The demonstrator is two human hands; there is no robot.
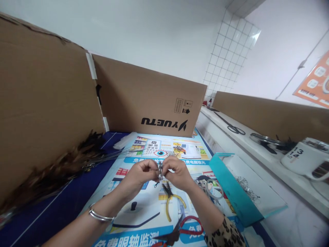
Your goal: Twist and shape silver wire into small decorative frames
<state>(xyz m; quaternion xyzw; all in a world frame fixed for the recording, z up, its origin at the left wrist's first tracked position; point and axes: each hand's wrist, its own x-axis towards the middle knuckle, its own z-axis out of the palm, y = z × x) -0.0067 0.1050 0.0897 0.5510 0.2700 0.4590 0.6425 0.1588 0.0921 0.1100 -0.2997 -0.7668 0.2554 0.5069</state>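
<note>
A small silvery piece of beaded jewellery (160, 170) is pinched between my two hands, above the printed sheet. My left hand (144, 175) grips its left side with thumb and forefinger; my right hand (178, 173) has the right side between closed fingertips. A small dark clasp-like end hangs below it. Its exact form is partly hidden by the fingers. Just beneath my right hand lie pliers with yellow handles (168, 203), jaws pointing up toward the hands. Nearer to me rest red-handled cutters (175, 233), partly cut off by the lower edge.
A teal box (239, 216) with wiry silver pieces stands at right, near a round mirror (214, 188). Brown feathers (59, 168) lie at left. Cardboard walls (154, 99) close off the back and left. On the right ledge are scissors (235, 129) and a white mug (299, 159).
</note>
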